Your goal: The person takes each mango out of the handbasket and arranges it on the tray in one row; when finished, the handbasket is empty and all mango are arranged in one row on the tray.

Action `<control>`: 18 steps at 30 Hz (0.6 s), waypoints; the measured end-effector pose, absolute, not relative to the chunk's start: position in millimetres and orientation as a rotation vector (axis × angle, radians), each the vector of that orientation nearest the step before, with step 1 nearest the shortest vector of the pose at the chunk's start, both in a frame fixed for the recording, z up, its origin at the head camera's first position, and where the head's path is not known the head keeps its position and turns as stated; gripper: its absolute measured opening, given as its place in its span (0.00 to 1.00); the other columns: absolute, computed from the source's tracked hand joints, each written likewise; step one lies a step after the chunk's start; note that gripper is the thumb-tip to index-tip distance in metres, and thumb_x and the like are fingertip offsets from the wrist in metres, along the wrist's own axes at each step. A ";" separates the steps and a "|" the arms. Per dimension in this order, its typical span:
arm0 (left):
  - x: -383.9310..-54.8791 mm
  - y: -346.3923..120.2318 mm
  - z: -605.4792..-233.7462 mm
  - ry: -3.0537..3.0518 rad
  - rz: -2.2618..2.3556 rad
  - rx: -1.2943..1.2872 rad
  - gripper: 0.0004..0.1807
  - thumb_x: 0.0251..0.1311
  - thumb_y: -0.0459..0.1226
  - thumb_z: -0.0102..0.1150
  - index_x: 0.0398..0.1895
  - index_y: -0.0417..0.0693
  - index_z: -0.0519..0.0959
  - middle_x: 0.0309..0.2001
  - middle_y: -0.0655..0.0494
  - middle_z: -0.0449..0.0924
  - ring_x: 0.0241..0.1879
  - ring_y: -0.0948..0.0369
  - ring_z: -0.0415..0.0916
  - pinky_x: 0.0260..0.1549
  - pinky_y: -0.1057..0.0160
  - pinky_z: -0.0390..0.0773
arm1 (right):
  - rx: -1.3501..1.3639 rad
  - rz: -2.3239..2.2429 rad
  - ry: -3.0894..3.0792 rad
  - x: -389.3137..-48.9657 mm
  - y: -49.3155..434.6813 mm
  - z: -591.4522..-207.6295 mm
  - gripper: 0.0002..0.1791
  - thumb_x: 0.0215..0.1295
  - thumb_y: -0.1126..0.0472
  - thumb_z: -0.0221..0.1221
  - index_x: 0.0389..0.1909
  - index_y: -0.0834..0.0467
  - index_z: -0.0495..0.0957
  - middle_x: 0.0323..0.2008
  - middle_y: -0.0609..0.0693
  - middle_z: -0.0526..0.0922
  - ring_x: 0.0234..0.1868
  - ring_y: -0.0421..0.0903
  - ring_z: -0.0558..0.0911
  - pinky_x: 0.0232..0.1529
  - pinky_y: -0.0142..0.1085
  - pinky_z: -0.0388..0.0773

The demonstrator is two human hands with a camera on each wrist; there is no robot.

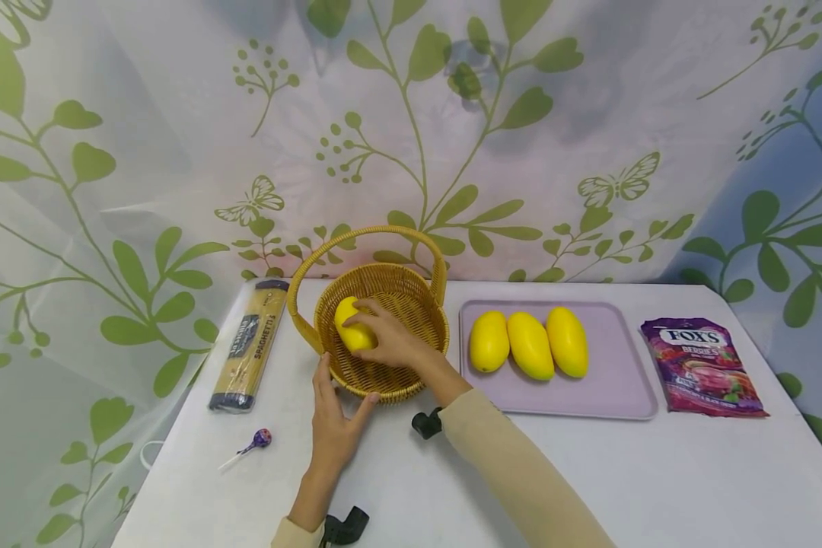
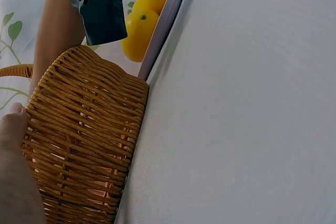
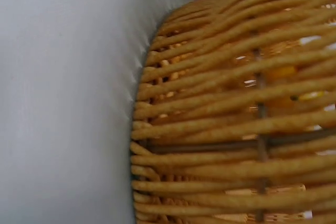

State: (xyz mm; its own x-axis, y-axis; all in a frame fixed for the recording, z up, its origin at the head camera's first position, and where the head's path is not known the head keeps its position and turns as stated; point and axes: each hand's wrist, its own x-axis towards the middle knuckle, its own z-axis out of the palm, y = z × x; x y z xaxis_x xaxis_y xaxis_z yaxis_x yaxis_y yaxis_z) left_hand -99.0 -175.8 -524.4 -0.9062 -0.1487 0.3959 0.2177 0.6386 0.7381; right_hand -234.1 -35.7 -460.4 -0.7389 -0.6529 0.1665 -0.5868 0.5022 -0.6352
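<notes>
In the head view, a round wicker basket [image 1: 414, 301] with a tall arched handle stands on the table. My right hand [image 1: 397, 339] reaches inside it, fingers curled over a yellow mango [image 1: 347, 313] at the basket's left side. Against the front left of the rim rests my left hand [image 1: 336, 426], its thumb spread from the fairly straight fingers. The left wrist view shows that thumb [image 2: 13, 129] on the woven wall [image 2: 84, 135]. The basket's side fills much of the right wrist view, where the right hand's grip is hidden.
Several items lie around: a lilac tray [image 1: 619, 373] holding three mangoes [image 1: 530, 346], a purple Fox's candy bag [image 1: 705, 369] at the far right, a spaghetti pack [image 1: 250, 346] left of the basket, and a lollipop [image 1: 262, 438] nearer the front. A patterned curtain [image 1: 383, 152] hangs behind.
</notes>
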 end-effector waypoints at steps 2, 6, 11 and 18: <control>-99.0 -175.7 -524.7 -2.437 -1.176 -0.051 0.56 0.55 0.49 0.69 0.78 0.47 0.45 0.78 0.50 0.47 0.73 0.48 0.55 0.60 0.39 0.70 | -1.101 -1.062 2.657 -233.6 -32.6 -458.4 0.27 0.60 0.54 0.68 0.61 0.48 0.76 0.73 0.51 0.59 0.71 0.53 0.64 0.67 0.48 0.69; -99.3 -176.1 -525.1 -2.436 -1.173 -0.044 0.56 0.55 0.50 0.69 0.78 0.47 0.45 0.77 0.49 0.48 0.73 0.48 0.56 0.60 0.39 0.70 | -1.126 -1.056 2.689 -230.9 -25.6 -454.2 0.27 0.60 0.53 0.68 0.61 0.47 0.76 0.73 0.50 0.59 0.72 0.53 0.63 0.68 0.48 0.67; -100.5 -176.5 -525.6 -2.427 -1.170 -0.057 0.55 0.55 0.49 0.69 0.78 0.46 0.45 0.77 0.48 0.48 0.73 0.48 0.55 0.60 0.39 0.70 | -1.160 -1.109 2.736 -221.4 -10.7 -448.1 0.27 0.58 0.53 0.69 0.60 0.47 0.77 0.72 0.50 0.60 0.72 0.53 0.63 0.67 0.48 0.68; -99.8 -176.0 -525.6 -2.424 -1.166 -0.076 0.55 0.55 0.49 0.69 0.78 0.46 0.45 0.77 0.48 0.48 0.74 0.48 0.54 0.60 0.38 0.69 | -1.208 -1.241 2.806 -201.2 21.0 -444.7 0.26 0.56 0.55 0.70 0.57 0.48 0.78 0.71 0.51 0.62 0.70 0.54 0.65 0.63 0.49 0.72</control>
State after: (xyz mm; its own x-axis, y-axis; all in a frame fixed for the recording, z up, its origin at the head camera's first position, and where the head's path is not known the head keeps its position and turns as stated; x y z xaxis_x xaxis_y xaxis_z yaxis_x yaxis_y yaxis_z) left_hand -99.8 -176.0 -525.6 -0.8986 -0.1406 0.4156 0.2370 0.6416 0.7295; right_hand -201.2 21.0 -444.7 -0.7209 -0.5612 0.4067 -0.6784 0.4514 -0.5796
